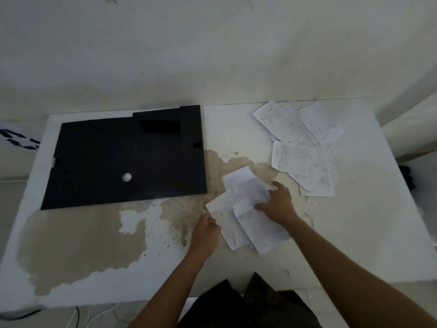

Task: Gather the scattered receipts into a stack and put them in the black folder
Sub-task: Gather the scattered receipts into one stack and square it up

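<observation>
Both hands are on a loose bunch of receipts (246, 209) near the front middle of the desk (369, 221). The left hand (205, 232) pinches the bunch's left edge, and the right hand (277, 204) sits on top with fingers curled into the paper. More scattered receipts (300, 147) lie at the back right, well clear of both hands. The black folder (125, 157) lies flat off to the left, untouched.

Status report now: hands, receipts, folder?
Both hands on near receipts. More receipts scattered far right. Black folder lies left, nothing blocking.
</observation>
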Demonstrator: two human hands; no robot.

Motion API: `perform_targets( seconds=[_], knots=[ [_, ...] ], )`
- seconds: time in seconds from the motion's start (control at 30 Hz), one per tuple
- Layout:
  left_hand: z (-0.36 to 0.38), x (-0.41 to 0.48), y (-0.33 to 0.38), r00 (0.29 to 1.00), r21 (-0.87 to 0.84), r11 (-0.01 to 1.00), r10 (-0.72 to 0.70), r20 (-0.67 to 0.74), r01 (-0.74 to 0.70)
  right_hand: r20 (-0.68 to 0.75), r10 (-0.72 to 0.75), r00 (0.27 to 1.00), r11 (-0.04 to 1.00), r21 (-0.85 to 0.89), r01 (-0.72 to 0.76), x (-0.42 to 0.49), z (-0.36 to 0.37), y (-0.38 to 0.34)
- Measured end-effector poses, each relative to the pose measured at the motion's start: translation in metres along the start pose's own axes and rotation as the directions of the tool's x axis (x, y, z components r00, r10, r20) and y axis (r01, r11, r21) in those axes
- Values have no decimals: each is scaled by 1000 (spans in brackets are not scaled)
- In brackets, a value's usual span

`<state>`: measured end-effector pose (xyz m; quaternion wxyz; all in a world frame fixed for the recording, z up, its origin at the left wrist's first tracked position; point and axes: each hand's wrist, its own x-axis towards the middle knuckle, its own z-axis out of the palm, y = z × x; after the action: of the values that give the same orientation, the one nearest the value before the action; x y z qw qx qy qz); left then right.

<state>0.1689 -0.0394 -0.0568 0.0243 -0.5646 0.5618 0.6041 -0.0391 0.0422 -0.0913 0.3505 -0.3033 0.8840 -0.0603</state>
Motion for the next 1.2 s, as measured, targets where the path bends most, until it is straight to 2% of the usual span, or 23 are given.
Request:
perform_targets(
  seconds=[0.07, 0.23, 0.4, 0.5, 0.6, 0.8, 0.9, 1.0, 1.13, 1.2],
  knots=[
    [0, -2, 0, 1000, -16, 999, 27, 5, -27, 6, -16, 1000, 1000, -14, 16, -13, 21, -5],
    [3, -4, -5, 998, -33, 997, 63, -14, -63, -69, -1, 998, 994, 109, 9, -41, 34, -34],
    [7, -9, -15, 998, -85, 995, 54, -22, -56, -112, 87, 990, 991, 108, -75, -43, 35, -28],
    [12, -11, -21, 998, -94, 993, 67, -16, -68, -114, 89, 989, 995, 62, -82, -48, 39, -28],
    [17, -11, -24, 996, -106, 990, 90, -29, -93, -144, 80, 986, 992, 105, -66, -56, 51, -38],
    [11, -7, -26, 1000, -113, 994, 12, 12, -11, -175, 95, 980, 973, 223, -55, -66, 55, -45],
    [6, -4, -32, 999, -139, 990, -4, 50, 11, -160, 50, 986, 956, 292, -1, -64, 54, -45],
    [5, -3, -34, 998, -213, 975, -52, 33, 58, -101, 11, 995, 868, 495, 41, -63, 54, -41],
    [1, -3, -27, 999, -187, 981, -53, -11, 50, 32, -51, 998, 623, 782, 7, -62, 29, -25],
    [2, -5, -14, 996, -223, 975, 18, 92, 3, 49, -98, 994, 533, 846, 11, -64, 12, -14]
  ],
)
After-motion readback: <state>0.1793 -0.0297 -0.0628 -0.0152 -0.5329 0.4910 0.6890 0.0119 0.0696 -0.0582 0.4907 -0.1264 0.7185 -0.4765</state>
